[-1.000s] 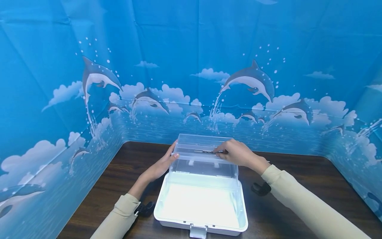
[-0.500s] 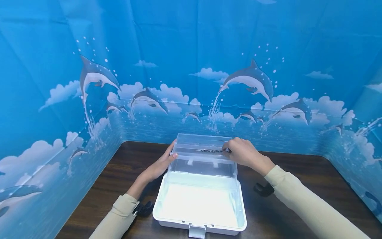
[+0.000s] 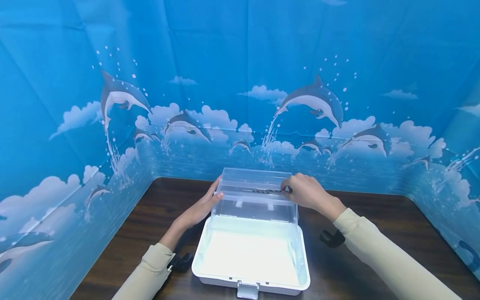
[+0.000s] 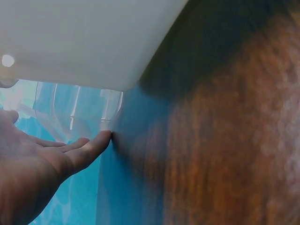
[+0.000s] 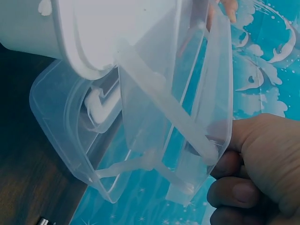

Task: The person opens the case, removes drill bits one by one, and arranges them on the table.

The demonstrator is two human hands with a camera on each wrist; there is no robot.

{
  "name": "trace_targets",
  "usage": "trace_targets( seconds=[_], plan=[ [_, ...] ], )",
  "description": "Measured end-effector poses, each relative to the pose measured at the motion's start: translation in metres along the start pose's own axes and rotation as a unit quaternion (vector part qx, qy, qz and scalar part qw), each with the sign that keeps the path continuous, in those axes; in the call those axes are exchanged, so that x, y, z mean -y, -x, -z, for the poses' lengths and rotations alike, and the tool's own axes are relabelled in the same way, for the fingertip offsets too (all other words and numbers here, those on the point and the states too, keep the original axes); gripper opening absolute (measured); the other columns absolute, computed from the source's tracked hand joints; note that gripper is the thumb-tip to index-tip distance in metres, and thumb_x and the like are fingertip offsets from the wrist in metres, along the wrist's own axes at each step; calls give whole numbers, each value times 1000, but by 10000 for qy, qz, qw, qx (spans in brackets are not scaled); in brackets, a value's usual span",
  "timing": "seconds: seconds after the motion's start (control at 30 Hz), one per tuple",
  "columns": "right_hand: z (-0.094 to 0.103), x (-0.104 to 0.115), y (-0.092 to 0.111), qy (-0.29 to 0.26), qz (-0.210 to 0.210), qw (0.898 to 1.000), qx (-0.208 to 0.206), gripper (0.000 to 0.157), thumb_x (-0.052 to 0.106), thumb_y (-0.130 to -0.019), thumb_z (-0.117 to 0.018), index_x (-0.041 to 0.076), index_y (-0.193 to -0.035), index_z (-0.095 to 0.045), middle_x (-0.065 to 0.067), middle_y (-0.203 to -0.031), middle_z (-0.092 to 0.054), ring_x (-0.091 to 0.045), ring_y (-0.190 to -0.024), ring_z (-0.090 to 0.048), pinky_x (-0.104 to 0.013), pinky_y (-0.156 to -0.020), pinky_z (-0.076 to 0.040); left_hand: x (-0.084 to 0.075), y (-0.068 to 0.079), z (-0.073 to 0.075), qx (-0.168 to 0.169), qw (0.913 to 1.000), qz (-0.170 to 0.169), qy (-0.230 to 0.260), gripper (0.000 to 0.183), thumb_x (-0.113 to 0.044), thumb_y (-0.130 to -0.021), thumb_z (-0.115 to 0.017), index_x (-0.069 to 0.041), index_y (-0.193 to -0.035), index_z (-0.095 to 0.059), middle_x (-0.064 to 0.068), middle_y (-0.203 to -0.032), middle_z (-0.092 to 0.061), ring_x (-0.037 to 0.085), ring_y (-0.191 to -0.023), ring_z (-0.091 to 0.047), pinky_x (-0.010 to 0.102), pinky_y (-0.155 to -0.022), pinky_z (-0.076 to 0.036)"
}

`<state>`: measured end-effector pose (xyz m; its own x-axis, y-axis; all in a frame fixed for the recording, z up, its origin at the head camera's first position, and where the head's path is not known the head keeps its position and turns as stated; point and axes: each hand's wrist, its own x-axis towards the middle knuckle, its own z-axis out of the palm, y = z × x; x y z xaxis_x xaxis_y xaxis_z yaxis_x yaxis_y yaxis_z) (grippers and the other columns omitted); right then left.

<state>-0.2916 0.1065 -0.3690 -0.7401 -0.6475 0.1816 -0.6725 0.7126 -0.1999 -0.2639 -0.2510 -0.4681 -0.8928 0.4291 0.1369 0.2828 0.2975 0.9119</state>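
A white box [image 3: 225, 280] stands on the table with its clear folding trays raised at the back. Across the upper clear tray [image 3: 234, 190] lies a thin dark twisted rod [image 3: 262, 191] that looks like a drill bit. My left hand [image 3: 202, 207] holds the tray's left end, thumb at its front edge and the other fingers extended behind; these fingers [image 4: 91, 149] show under it in the left wrist view. My right hand [image 3: 305, 192] pinches the tray's right end, close to the rod. Curled fingers [image 5: 234, 192] of this hand show beside the clear plastic.
White hinged arms [image 5: 164, 101] link the trays in the right wrist view. The clear lid [image 5: 51, 108] hangs behind the box. A small shiny metal piece [image 5: 43, 221] lies on the dark wooden table [image 3: 138, 225]. A blue dolphin-print sheet [image 3: 240, 83] encloses it.
My right hand has let go of the twisted rod and shifted right to the tray's end. The rod now lies in the tray. My left hand keeps its place on the tray.
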Motion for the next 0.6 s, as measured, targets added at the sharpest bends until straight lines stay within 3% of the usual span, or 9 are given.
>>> trace_targets(
  seconds=[0.37,0.6],
  plan=[
    [2,0,-2,-111,-90,9998,143,11,10,-93,-75,10,-101,-82,1,-84,-72,-10,-52,-48,-29,-46,-33,-3,1,0,0,9999,-93,-51,65,-44,-111,-33,-41,-161,9,-5,-168,13,30,-153,6,71,-112,-11],
    [0,-3,1,-302,-28,9995,37,10,10,-93,-74,10,-101,-81,2,-86,-71,-8,-57,-52,-30,-48,-39,-3,2,-1,7,9999,-80,-85,65,-44,-111,-32,-42,-161,10,-5,-168,14,30,-153,8,71,-112,-10]
  ],
)
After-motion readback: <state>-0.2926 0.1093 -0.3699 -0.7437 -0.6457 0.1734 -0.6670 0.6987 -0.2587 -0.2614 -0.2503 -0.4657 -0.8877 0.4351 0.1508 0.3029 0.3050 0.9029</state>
